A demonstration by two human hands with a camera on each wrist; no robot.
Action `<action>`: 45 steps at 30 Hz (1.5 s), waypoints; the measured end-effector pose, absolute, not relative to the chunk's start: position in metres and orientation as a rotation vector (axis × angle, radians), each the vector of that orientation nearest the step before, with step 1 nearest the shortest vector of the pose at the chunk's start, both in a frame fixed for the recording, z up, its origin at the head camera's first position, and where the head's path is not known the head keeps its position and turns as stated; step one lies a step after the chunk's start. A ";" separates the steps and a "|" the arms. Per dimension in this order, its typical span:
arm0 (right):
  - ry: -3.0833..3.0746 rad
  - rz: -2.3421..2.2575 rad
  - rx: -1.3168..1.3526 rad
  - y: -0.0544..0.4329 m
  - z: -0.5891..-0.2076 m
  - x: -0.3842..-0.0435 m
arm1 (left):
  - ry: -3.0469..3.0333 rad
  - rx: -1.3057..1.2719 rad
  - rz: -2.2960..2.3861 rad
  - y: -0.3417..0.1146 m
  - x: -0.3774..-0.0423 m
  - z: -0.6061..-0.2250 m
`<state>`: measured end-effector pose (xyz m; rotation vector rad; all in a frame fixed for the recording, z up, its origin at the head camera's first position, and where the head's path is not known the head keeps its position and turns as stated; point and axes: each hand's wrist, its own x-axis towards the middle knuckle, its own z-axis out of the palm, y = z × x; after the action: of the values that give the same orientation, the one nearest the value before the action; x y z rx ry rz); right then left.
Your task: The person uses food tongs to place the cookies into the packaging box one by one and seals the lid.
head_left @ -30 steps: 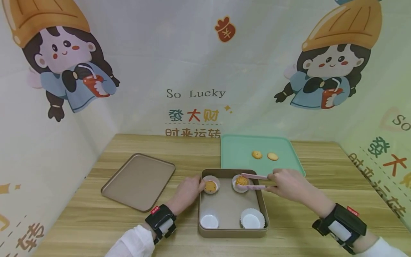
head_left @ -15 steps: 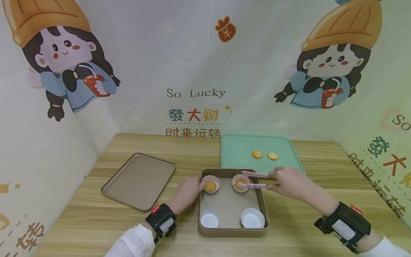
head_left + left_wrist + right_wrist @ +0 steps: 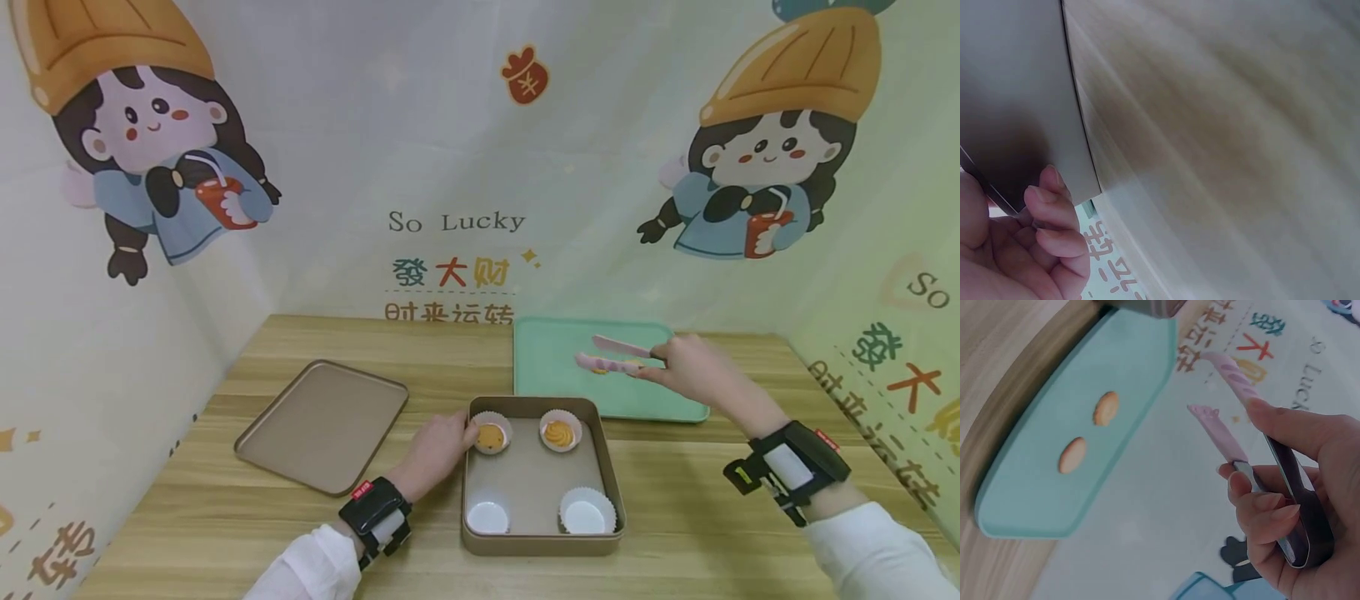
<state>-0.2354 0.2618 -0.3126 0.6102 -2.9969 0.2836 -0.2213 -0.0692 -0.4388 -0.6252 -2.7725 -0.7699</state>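
Observation:
My right hand [image 3: 699,367] holds small metal tongs with pink tips [image 3: 1219,434] over the mint-green tray [image 3: 547,367]. The tips are spread apart with nothing between them. Two cookies [image 3: 1072,455] lie on that tray; the tongs partly hide them in the head view. My left hand [image 3: 437,446] grips the left rim of a deep brown baking tin [image 3: 536,546], thumb at the rim and fingers against the outer wall. Inside the tin, a round cookie [image 3: 491,437] sits in the back left paper cup and a swirled cookie [image 3: 558,433] in the back right one.
Two paper cups [image 3: 587,510] without cookies stand in the tin's front corners. A flat brown lid or shallow tray [image 3: 322,425] lies to the left on the wooden table [image 3: 420,575]. A printed cloth [image 3: 450,150] hangs behind the table.
The tongs have let go of the swirled cookie, which now rests in its cup. My right hand has moved back with them over the green tray. The left hand has stayed at the tin.

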 end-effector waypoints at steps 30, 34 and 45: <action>-3.209 0.279 0.413 0.276 -0.361 -0.287 | -2.785 -0.642 -0.799 -0.068 -0.219 -0.440; -3.207 0.278 0.436 0.273 -0.359 -0.287 | -2.788 -0.634 -0.799 -0.069 -0.219 -0.441; -3.169 0.265 0.450 0.269 -0.359 -0.289 | -2.779 -0.627 -0.784 -0.070 -0.221 -0.439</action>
<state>-0.2889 0.2695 -0.3593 0.4498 -3.1687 0.2646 -0.2214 -0.0701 -0.4392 -0.6275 -2.7790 -0.7836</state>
